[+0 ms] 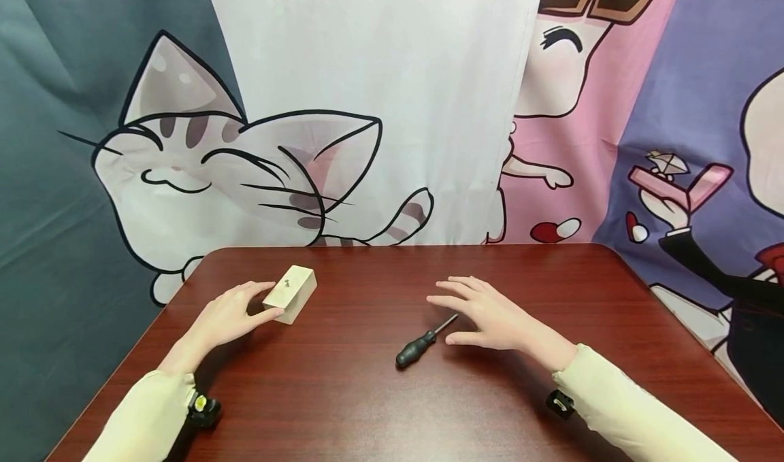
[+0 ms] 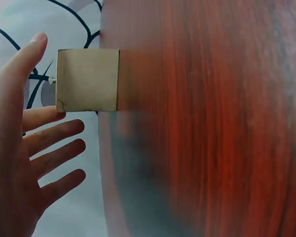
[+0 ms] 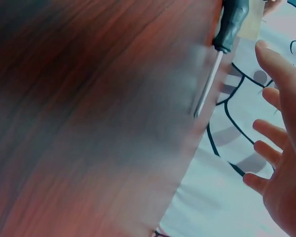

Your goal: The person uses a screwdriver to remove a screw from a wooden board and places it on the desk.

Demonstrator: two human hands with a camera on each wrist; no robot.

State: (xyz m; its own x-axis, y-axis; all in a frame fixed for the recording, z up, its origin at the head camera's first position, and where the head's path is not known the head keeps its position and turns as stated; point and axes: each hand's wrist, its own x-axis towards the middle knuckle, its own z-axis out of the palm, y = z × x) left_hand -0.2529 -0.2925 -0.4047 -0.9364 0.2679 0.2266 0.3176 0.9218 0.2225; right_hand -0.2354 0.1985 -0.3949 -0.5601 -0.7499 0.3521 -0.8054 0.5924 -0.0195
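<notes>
A pale wooden block (image 1: 294, 292) with a small screw (image 1: 287, 283) standing up from its top lies at the left of the table. Around its near left end is the left hand (image 1: 229, 316), thumb and fingers spread apart; whether they touch it I cannot tell. In the left wrist view the block's square end (image 2: 88, 80) faces the camera, beside the thumb and index finger. A black-handled screwdriver (image 1: 416, 350) lies mid-table, its shaft pointing to the back right. The right hand (image 1: 490, 312), fingers spread and holding nothing, hovers just right of the shaft (image 3: 208, 84).
The dark red wooden table (image 1: 355, 407) has its back edge against a hanging cloth (image 1: 380, 54) printed with a cartoon cat and figures. Black wrist devices sit at both cream sleeves (image 1: 637, 407).
</notes>
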